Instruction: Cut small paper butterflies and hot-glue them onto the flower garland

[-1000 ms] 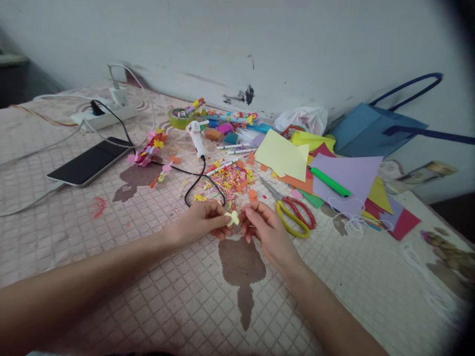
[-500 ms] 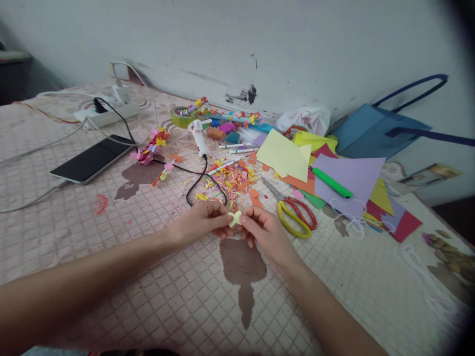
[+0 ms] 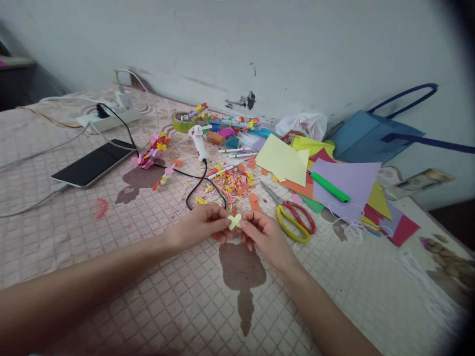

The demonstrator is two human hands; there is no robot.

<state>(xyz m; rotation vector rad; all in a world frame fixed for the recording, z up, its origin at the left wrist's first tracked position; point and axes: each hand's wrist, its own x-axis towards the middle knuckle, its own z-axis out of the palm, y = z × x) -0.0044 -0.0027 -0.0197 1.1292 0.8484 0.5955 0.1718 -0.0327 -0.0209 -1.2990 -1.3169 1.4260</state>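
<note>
A small pale yellow paper cut-out (image 3: 234, 221) is held between both my hands just above the patterned bed cover. My left hand (image 3: 200, 228) pinches its left side with closed fingers. My right hand (image 3: 263, 233) pinches its right side, fingers curled. Just beyond them lies a heap of coloured paper scraps (image 3: 232, 182) and the black cord of a white glue gun (image 3: 197, 140). Yellow and red scissors (image 3: 295, 222) lie right of my right hand.
Coloured paper sheets (image 3: 334, 180) and a green marker (image 3: 329, 187) lie at the right, a blue bag (image 3: 374, 138) by the wall. A phone (image 3: 92, 163), power strip (image 3: 107, 118) and cables sit at the left. Paper flowers (image 3: 150, 151) and pens lie near the glue gun.
My hands have closed together on the cut-out, the right one now pinching it. The view has shifted slightly.
</note>
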